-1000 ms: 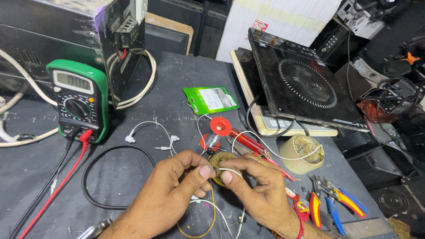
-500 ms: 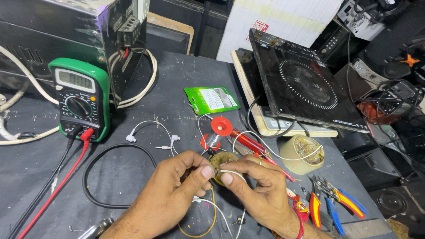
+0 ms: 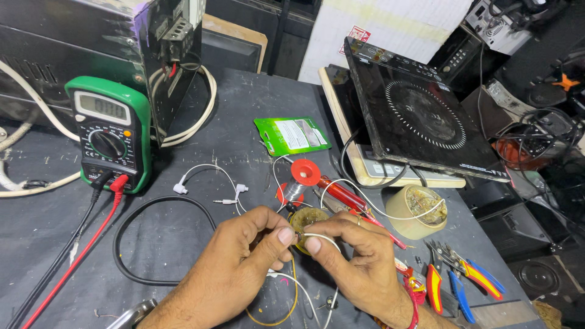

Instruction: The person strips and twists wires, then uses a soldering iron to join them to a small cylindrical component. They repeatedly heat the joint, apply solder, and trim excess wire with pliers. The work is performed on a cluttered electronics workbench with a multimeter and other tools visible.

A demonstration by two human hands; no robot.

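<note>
Both hands pinched a thin white wire (image 3: 317, 236) at a small round brass-coloured part (image 3: 308, 220): left hand (image 3: 244, 259) and right hand (image 3: 353, 256) fingers clamped; joining looked unfinished, solder spool (image 3: 300, 181) nearby untouched

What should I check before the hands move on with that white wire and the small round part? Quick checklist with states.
1. Left hand and right hand both pinch at the small round part: ok.
2. White wire caught under the right fingertips: ok.
3. Wire end seated on a contact: cannot tell, fingers hide it.
4. Multimeter display lit, red and black leads plugged in: ok.
5. Probe tips located: cannot tell, leads run out of view.
6. Pliers lie beside the right wrist: ok.
</note>
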